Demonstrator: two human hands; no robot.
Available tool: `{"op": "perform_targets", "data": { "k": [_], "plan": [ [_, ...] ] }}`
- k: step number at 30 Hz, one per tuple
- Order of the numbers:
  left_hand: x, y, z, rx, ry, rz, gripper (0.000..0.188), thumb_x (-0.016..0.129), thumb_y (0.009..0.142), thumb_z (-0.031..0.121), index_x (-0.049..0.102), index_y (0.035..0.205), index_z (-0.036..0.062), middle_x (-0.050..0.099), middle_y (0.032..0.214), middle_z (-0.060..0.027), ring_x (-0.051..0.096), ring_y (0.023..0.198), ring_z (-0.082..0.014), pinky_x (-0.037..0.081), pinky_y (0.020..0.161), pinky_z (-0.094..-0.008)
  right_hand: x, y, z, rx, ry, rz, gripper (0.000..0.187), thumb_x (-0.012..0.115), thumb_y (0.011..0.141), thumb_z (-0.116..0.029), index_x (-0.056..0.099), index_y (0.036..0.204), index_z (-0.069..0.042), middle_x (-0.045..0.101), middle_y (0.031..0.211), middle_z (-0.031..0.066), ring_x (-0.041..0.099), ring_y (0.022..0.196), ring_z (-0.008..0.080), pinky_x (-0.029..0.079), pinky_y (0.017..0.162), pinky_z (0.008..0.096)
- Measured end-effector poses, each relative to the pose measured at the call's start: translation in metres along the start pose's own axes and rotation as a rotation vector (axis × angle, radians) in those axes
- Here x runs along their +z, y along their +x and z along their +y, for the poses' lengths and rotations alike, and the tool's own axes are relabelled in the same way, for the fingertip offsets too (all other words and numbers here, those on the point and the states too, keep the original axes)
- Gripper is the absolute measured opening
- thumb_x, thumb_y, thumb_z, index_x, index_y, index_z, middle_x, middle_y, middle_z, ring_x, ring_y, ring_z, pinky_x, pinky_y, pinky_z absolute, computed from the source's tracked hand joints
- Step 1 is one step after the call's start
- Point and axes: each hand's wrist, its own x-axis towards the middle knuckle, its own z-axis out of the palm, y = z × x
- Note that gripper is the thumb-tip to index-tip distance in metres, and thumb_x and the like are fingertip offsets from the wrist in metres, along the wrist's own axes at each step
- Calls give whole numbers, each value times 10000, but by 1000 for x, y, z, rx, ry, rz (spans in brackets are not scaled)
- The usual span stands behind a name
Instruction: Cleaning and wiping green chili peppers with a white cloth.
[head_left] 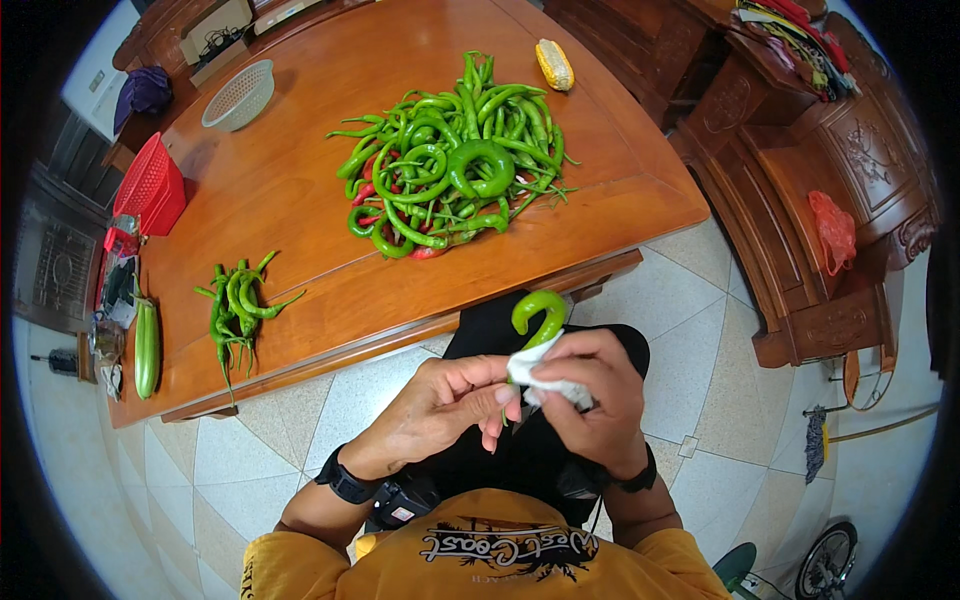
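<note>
One hooked pepper [540, 312], upright, tip left

Wooden table [300, 190], reddish-brown, polished, fills upper centre. Floor [700, 350] below and right of table: pale tiles laid diagonally, grey joints. Carved dark wooden furniture [860, 150] right of table, well apart. Dark wooden cabinet [620, 40] beyond table's far right corner. Light even, soft glare on table top.
</note>
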Motion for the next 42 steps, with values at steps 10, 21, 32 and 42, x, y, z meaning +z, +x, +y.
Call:
{"op": "perform_targets", "data": {
  "k": [10,21,32,42],
  "plan": [
    [1,-2,4,-31,3,-55,316,456,966,119,512,1255,3,552,763,-14,517,592,-78,440,562,-196,-2,3,0,1,-47,66,270,658,686,68,639,933,-40,567,958,98,588,828,222,486,711,286],
    [3,-3,7,-78,67,-126,323,439,969,89,505,1274,8,522,737,-7,482,586,-75,423,557,-197,-7,0,4,69,-83,249,244,642,707,52,619,928,-49,574,963,99,580,832,217,478,732,295],
    [0,-3,4,-17,31,-50,317,471,964,122,508,1253,-2,544,760,-7,479,575,-65,417,556,-188,-3,-2,-4,63,118,-117,265,651,708,51,634,953,-49,577,962,101,603,846,219,494,726,288],
    [-1,-6,3,-49,137,-82,313,475,970,174,538,1239,28,495,676,21,456,578,-48,406,540,-187,-6,1,0,25,-28,95,232,651,708,42,613,925,-31,579,958,109,589,813,219,486,715,291]
  ]
}}
